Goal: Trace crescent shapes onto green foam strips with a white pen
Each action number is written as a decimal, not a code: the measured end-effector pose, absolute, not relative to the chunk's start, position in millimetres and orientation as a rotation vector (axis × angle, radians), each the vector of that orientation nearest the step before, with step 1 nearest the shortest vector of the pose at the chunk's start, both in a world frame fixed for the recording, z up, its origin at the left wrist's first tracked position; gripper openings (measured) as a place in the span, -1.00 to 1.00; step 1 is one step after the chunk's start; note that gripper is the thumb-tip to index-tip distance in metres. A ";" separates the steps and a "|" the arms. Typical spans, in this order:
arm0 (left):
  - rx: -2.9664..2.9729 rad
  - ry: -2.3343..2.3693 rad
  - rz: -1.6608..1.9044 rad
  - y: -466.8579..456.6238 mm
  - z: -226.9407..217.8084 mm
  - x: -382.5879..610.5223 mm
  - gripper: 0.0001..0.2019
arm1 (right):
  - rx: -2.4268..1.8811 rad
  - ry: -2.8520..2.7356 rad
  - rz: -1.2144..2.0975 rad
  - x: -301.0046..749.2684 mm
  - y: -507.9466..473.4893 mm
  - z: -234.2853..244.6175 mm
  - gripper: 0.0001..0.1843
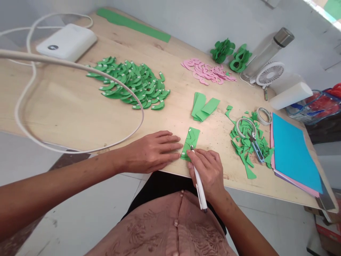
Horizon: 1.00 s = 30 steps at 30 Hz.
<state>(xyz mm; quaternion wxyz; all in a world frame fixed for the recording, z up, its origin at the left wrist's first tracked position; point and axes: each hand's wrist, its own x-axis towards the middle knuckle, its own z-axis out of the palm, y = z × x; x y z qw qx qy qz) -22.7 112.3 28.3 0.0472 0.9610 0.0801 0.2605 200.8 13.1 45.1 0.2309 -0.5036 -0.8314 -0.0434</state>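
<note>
A small green foam strip (192,139) lies near the front edge of the wooden table (66,106), with a curved outline drawn on it. My left hand (151,151) lies flat, fingers stretched out, its fingertips pressing the strip's left edge. My right hand (209,172) is closed round a white pen (199,185), whose tip touches the strip. A few folded green strips (204,106) lie just beyond.
A heap of green cut-out curved shapes (133,83) lies left of centre and pink cut-outs (207,71) lie further back. Scissors (252,137) rest on green scraps at right, beside a tape roll (264,115) and blue and pink sheets (294,153). A white cable (80,67) loops across the table.
</note>
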 end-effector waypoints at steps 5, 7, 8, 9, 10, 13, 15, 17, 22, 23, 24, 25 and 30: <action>2.865 0.216 0.850 115.0 24.0 -24.5 -0.78 | -1.377 -2.281 -0.119 201.6 12.7 43.3 -0.73; 2.797 0.252 0.897 116.8 24.0 -25.6 -0.78 | -1.371 -2.279 -0.122 202.1 12.7 42.4 -0.72; 2.764 0.280 0.913 117.7 24.8 -25.8 -0.78 | -1.365 -2.278 -0.121 202.2 12.7 42.1 -0.72; 2.738 0.307 0.918 118.5 26.1 -25.7 -0.78 | -1.361 -2.276 -0.121 202.2 12.8 41.9 -0.72; 2.719 0.320 0.914 119.2 27.7 -25.0 -0.76 | -1.360 -2.274 -0.120 202.2 12.8 41.7 -0.73; 2.688 0.327 0.872 121.0 32.2 -21.0 -0.71 | -1.365 -2.270 -0.118 201.8 12.8 41.5 -0.73; 2.685 0.330 0.829 122.5 33.5 -17.8 -0.70 | -1.362 -2.269 -0.125 201.8 12.8 41.1 -0.73; 2.697 0.332 0.780 124.2 33.6 -15.4 -0.70 | -1.357 -2.269 -0.132 202.0 12.7 40.5 -0.72; 2.732 0.305 0.718 127.7 31.1 -13.5 -0.80 | -1.353 -2.272 -0.126 202.7 12.4 39.9 -0.70; 2.740 0.298 0.726 128.0 30.2 -13.6 -0.83 | -1.352 -2.272 -0.124 202.6 12.4 40.1 -0.70; 2.750 0.287 0.738 128.1 29.4 -13.7 -0.85 | -1.352 -2.272 -0.123 202.4 12.4 40.3 -0.71; 2.765 0.271 0.756 128.0 28.7 -13.8 -0.86 | -1.351 -2.272 -0.122 202.1 12.4 40.7 -0.71; 2.822 0.260 0.741 126.0 29.4 -13.8 -0.85 | -1.363 -2.256 -0.143 200.0 12.9 42.1 -0.73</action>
